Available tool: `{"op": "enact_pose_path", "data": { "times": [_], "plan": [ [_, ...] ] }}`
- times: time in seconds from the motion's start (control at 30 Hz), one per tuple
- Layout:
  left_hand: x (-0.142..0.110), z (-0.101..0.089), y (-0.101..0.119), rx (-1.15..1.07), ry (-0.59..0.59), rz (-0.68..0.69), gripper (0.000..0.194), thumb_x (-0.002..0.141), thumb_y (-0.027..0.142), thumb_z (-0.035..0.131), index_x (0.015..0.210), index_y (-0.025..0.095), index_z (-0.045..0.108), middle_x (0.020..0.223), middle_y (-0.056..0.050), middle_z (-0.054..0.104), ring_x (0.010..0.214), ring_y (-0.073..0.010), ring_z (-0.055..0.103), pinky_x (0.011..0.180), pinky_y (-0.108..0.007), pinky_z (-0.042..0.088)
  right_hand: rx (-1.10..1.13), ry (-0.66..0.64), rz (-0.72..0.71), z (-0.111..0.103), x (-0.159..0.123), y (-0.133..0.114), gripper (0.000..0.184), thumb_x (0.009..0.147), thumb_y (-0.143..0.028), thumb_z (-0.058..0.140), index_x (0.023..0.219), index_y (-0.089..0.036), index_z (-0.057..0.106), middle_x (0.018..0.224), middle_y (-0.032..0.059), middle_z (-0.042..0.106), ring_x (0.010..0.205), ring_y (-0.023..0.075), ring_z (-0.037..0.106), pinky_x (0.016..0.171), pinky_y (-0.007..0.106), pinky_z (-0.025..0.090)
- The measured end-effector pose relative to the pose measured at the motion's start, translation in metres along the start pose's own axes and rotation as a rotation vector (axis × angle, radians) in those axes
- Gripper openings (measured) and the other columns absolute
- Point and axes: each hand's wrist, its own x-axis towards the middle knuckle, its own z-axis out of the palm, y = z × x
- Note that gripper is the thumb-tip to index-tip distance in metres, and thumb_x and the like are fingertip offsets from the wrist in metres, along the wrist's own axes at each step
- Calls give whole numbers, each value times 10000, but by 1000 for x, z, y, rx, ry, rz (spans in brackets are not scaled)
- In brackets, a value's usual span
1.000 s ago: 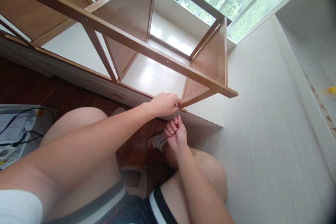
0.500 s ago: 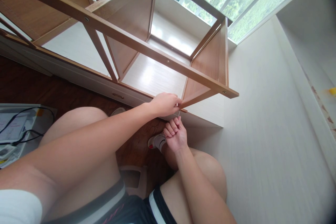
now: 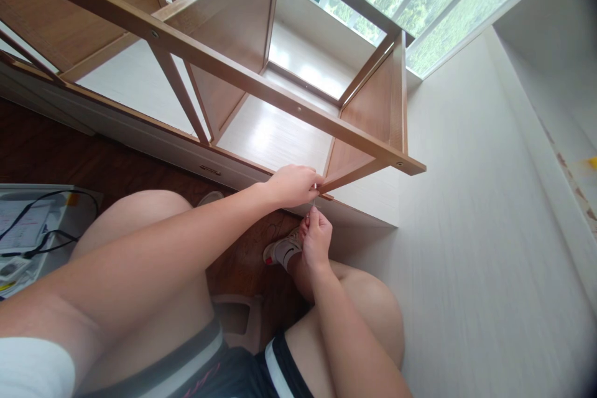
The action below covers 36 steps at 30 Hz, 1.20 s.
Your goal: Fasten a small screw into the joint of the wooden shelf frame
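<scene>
A brown wooden frame (image 3: 280, 96) with panels set between its rails stands on a white ledge. My left hand (image 3: 293, 185) is closed at the frame's lower front corner, its fingertips pressed around the joint. A small pale bit shows between those fingers, too small to name. Just below, my right hand (image 3: 317, 239) is closed in a fist-like pinch on a thin metal rod (image 3: 314, 203) that looks like a hex key. The rod points up at the underside of the corner; its upper end is hidden by my left fingers.
A white wall panel (image 3: 471, 211) rises close on the right. Barred windows (image 3: 420, 0) are behind the frame. On the left, a grey case (image 3: 69, 208) holds papers and a black cord. A plastic stool (image 3: 254, 317) stands between my legs on the dark wood floor (image 3: 233, 267).
My right hand has turned at the wrist and its fingers have shifted on the metal rod, which now stands slightly further left. My left hand stays at the corner.
</scene>
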Motion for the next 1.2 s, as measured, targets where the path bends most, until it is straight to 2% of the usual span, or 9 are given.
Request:
{"op": "enact_pose_path", "data": {
  "times": [0.13,0.3,0.97,1.2],
  "plan": [
    [0,0,0,-2,-1,6,240,814,374,470,859,246,667,895,-37,650,790,-188,605,651,-270,404,-390,113,-194,-9,6,-2,416,857,-500,451,584,-201,356,487,-56,348,458,83,280,448,238,219],
    [-1,0,0,2,1,7,241,817,366,459,853,243,663,894,-38,649,785,-185,604,647,-266,401,-600,160,-314,-11,5,-9,416,887,-454,409,567,-193,357,516,-49,344,513,93,290,502,244,230],
    [-2,1,-3,-3,1,12,228,809,350,464,859,243,659,891,-39,647,781,-183,604,658,-267,412,-677,200,-347,-9,3,-10,396,896,-405,403,576,-196,300,553,-54,254,546,96,255,522,243,222],
    [-2,0,-1,-5,4,12,218,811,341,467,860,242,654,888,-37,650,780,-184,606,663,-269,414,-675,193,-348,-10,4,-7,407,897,-424,411,571,-189,347,533,-51,307,528,94,283,514,246,229]
  ]
}}
